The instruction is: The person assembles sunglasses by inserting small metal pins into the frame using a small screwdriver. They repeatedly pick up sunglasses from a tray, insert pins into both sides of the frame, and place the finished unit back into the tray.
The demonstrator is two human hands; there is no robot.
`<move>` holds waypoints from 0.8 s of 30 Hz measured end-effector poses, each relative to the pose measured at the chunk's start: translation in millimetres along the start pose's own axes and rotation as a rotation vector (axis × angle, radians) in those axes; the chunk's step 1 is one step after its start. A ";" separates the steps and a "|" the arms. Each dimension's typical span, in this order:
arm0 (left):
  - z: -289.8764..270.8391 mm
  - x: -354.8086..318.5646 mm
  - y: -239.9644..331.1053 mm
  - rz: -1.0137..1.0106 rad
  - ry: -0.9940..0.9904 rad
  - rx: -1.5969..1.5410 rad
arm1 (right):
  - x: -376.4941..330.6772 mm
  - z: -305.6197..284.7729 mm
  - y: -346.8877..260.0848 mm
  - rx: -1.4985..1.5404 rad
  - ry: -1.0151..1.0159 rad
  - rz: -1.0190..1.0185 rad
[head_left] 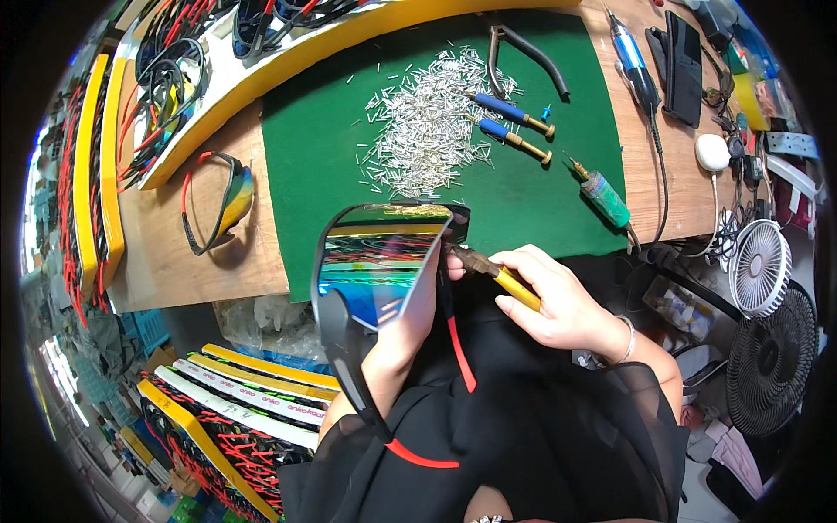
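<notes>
A pair of wraparound sunglasses point(377, 270) with a mirrored lens, black frame and red temple tips is held up over my lap. My left hand point(419, 315) grips it from behind, so most of that hand's fingers are hidden by the lens. Wrapped in my right hand point(558, 301) is a pair of pliers point(518, 288) with yellow handles. The jaws of the pliers touch or nearly touch the frame at the hinge by its right side; exact contact is hard to make out. Beyond the glasses, a heap of small silver pins point(427, 122) lies on the green mat point(323, 131).
Two blue-handled screwdrivers point(514, 141), a green-handled tool point(605, 199) and black-handled pliers point(534, 54) lie on the mat. Another pair of sunglasses point(234, 209) rests left. Yellow-edged trays point(292, 65) of eyewear stand behind and left. A white fan point(760, 266) is right.
</notes>
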State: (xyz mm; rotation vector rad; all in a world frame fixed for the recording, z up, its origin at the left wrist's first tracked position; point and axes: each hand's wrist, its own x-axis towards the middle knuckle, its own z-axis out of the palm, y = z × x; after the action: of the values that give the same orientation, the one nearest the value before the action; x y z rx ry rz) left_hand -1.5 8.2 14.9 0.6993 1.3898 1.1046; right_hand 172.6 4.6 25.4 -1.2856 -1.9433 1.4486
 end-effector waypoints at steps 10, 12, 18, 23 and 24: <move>0.9 3.0 -1.8 -0.057 0.028 -0.029 | 0.6 -0.8 4.1 0.005 -0.003 -0.018; 0.9 3.1 -1.9 -0.078 0.014 -0.036 | 0.2 -0.8 5.8 0.012 0.005 -0.029; 1.0 5.1 -2.4 -0.092 -0.028 0.014 | -0.7 -4.9 6.7 0.042 -0.044 0.031; -3.2 3.6 -5.1 -0.101 -0.059 -0.017 | -0.8 -6.5 10.1 0.061 -0.100 0.033; -4.1 5.1 -6.5 -0.096 -0.066 0.004 | -0.9 -7.7 10.4 0.062 -0.100 0.034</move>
State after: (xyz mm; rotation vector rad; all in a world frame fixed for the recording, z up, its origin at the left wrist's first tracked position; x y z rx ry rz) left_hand -5.0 9.5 6.4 0.6594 1.3555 0.9950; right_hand 183.3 8.4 19.2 -1.2472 -1.9310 1.6054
